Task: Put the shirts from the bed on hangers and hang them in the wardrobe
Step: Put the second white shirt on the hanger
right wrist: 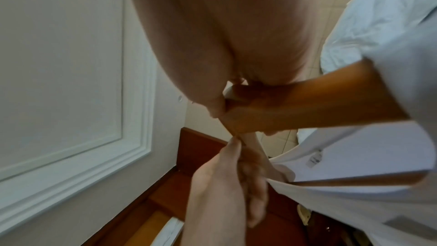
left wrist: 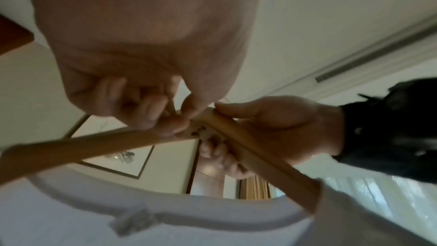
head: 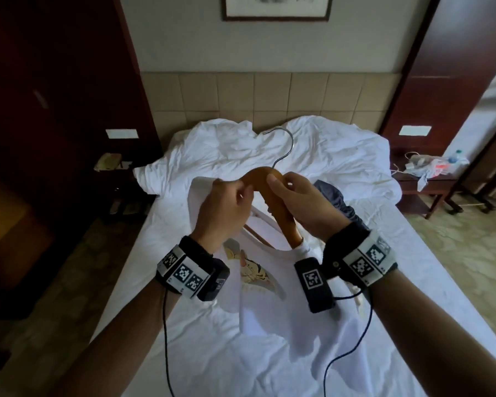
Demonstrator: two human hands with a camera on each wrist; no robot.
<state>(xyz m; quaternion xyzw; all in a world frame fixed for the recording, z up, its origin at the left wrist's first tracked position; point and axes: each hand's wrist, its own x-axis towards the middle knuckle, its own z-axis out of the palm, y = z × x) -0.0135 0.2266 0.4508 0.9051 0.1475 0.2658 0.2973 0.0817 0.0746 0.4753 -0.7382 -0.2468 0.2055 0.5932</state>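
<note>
At the far left of the head view a beige telephone sat on a dark bedside table, close beside the white bed. The left hand was held above the mattress, its fingers curled round the left arm of a wooden hanger together with a gathered edge of the white shirt; in the left wrist view the fingertips pinched against the wood near the hanger's middle. The shirt (white, with a cartoon print on its chest) hung down from the hanger, its lower part lying spread on the sheet, and the hanger's right arm ran down into the neck opening. The metal hook pointed away towards the rumpled white duvet and the padded headboard, above which a framed picture hung on the wall. The right hand was clamped on the hanger's right arm just beside the left hand, thumb lying on top of the wood and the fingers wrapped beneath. Behind the right wrist a dark blue garment lay bunched on the bed, touching the sheet. Further right stood a second bedside table carrying a crumpled bag, cables and a bottle.
</note>
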